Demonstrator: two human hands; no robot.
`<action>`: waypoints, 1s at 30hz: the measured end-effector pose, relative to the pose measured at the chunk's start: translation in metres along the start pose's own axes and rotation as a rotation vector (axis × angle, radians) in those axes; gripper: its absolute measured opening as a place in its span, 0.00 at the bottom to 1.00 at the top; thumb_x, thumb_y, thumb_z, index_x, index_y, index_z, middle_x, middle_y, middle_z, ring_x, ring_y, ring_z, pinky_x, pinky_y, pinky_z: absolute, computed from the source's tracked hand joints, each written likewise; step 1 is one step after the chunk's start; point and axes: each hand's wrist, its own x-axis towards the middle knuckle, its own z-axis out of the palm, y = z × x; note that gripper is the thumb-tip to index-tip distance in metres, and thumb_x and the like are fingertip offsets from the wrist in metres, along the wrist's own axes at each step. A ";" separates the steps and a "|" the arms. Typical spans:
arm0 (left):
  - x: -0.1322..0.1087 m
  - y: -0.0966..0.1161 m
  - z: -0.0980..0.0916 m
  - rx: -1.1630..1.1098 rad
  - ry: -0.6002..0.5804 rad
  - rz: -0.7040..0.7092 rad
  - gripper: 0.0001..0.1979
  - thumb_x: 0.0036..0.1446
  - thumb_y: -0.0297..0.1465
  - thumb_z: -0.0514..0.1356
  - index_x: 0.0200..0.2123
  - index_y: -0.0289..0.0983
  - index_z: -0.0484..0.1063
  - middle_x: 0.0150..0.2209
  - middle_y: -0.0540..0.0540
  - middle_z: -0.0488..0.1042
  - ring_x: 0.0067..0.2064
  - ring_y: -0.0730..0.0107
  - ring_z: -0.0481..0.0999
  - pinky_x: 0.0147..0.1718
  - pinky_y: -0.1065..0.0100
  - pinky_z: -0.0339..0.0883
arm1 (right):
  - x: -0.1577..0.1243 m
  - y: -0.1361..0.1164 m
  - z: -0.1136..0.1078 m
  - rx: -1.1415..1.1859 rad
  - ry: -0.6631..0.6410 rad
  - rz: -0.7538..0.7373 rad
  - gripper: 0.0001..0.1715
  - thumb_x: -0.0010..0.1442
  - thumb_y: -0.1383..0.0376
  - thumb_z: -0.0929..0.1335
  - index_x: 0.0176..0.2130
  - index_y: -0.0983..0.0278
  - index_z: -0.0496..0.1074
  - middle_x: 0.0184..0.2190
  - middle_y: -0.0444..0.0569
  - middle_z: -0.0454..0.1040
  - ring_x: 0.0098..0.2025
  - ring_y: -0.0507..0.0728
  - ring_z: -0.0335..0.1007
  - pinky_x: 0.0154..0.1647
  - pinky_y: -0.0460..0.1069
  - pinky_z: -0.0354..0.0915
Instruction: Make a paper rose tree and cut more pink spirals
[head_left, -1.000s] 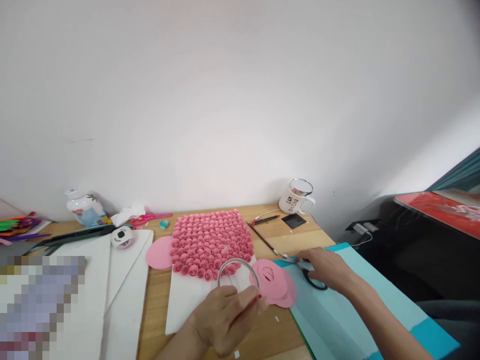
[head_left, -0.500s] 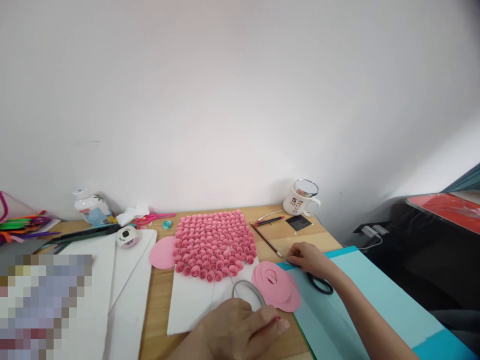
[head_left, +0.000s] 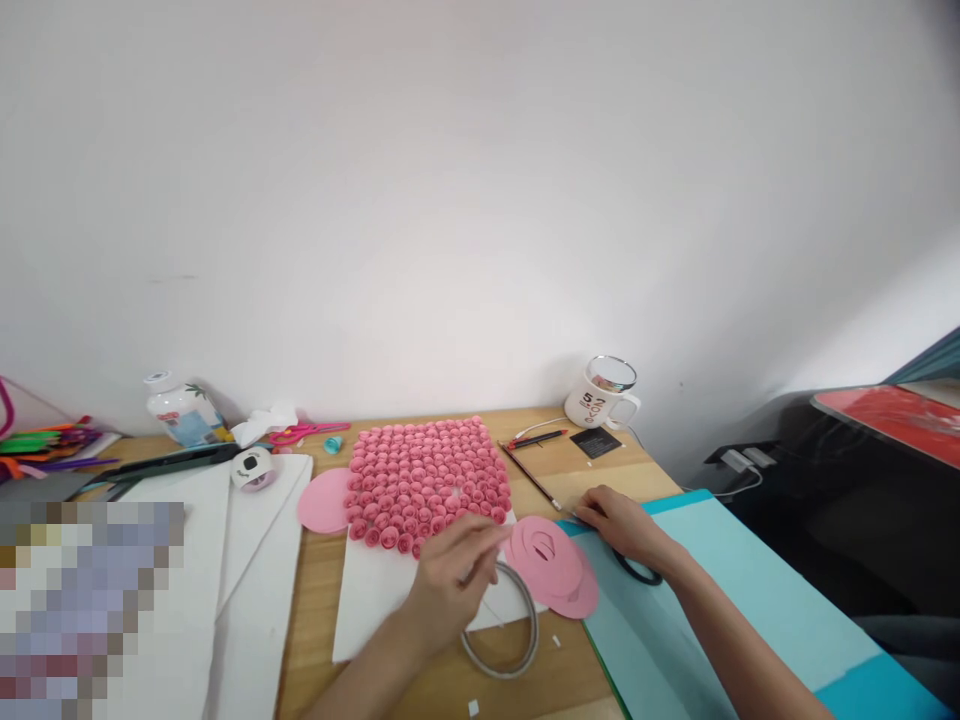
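Observation:
My left hand (head_left: 454, 580) hovers over the near edge of the pink paper roses (head_left: 427, 470), its fingers drawn together in a pinch. What it pinches, if anything, cannot be made out. Just beneath it a grey ring-shaped roll of tape (head_left: 534, 640) lies partly on the white sheet (head_left: 375, 610) and partly on the wood. My right hand (head_left: 619, 525) is down at the corner of the light blue board (head_left: 720, 590), fingers curled over the scissors. Only the black scissor handle (head_left: 637, 570) shows below the palm. Pink paper spirals (head_left: 547, 570) lie between the hands.
A white mug (head_left: 600, 400) stands by the wall, near pencils (head_left: 534, 475) and a black card (head_left: 596, 442). On the left are a pink disc (head_left: 324, 502), white folded board (head_left: 262, 590), a bottle (head_left: 184, 410) and pink scissors (head_left: 307, 432). Small white scraps (head_left: 473, 708) lie in front.
My left hand has risen away from me, from over the tape roll to the roses' near edge, uncovering the roll and white scraps. My right hand has stayed nearly in place.

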 end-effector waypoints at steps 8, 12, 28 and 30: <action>0.012 0.003 -0.012 -0.311 0.200 -0.413 0.10 0.57 0.27 0.58 0.41 0.38 0.76 0.29 0.47 0.74 0.22 0.75 0.75 0.21 0.72 0.73 | -0.010 0.002 -0.004 0.202 -0.065 -0.037 0.17 0.58 0.56 0.58 0.25 0.63 0.62 0.24 0.47 0.69 0.25 0.54 0.65 0.27 0.47 0.62; 0.015 0.006 -0.013 -0.396 0.236 -0.639 0.13 0.54 0.32 0.60 0.43 0.34 0.75 0.23 0.48 0.75 0.22 0.72 0.74 0.22 0.71 0.72 | -0.018 -0.022 -0.015 0.366 -0.014 -0.068 0.18 0.53 0.53 0.65 0.23 0.64 0.64 0.20 0.44 0.66 0.25 0.54 0.61 0.28 0.48 0.61; 0.022 -0.013 -0.029 -0.558 0.327 -0.876 0.13 0.43 0.33 0.68 0.35 0.37 0.79 0.29 0.47 0.80 0.28 0.65 0.79 0.31 0.67 0.75 | -0.018 -0.155 0.011 1.077 -0.357 -0.273 0.20 0.51 0.52 0.71 0.25 0.65 0.66 0.25 0.42 0.64 0.27 0.50 0.60 0.33 0.47 0.60; 0.021 -0.015 -0.029 -0.579 0.309 -0.896 0.13 0.41 0.33 0.68 0.34 0.37 0.80 0.31 0.47 0.81 0.31 0.64 0.79 0.33 0.67 0.75 | -0.015 -0.151 0.014 1.108 -0.360 -0.291 0.20 0.51 0.52 0.71 0.24 0.65 0.66 0.24 0.42 0.63 0.26 0.50 0.59 0.32 0.46 0.60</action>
